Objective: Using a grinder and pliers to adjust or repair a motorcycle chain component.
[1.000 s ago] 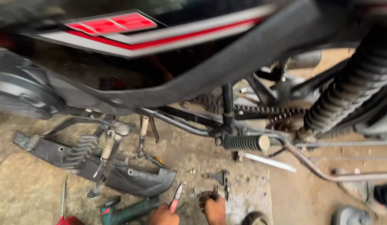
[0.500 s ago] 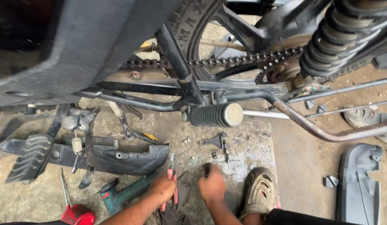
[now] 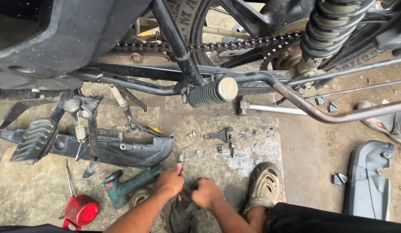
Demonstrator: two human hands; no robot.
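Observation:
My left hand [image 3: 169, 181] is closed around red-handled pliers [image 3: 180, 159], whose jaws point up and away from me. Right beside it, my right hand [image 3: 207, 193] grips a dark cloth [image 3: 182, 213] that hangs down between my forearms. The two hands almost touch, low in the view above a concrete slab [image 3: 256, 146]. Small metal parts and a black bracket [image 3: 222, 136] lie on the slab just beyond the hands. A green power drill [image 3: 129, 185] lies to the left of my left hand.
A motorcycle stands over the spot, with its ribbed footpeg [image 3: 211, 91], chain [image 3: 217, 44] and shock spring [image 3: 330, 21]. A black plastic cover [image 3: 122, 150], a red round object [image 3: 81, 210], a hammer [image 3: 269, 108], my sandalled foot [image 3: 264, 185] and a grey panel [image 3: 369, 181] lie around.
The view has dropped lower under the motorcycle. My hands have come closer together, and the right hand now grips the dark cloth beside the pliers.

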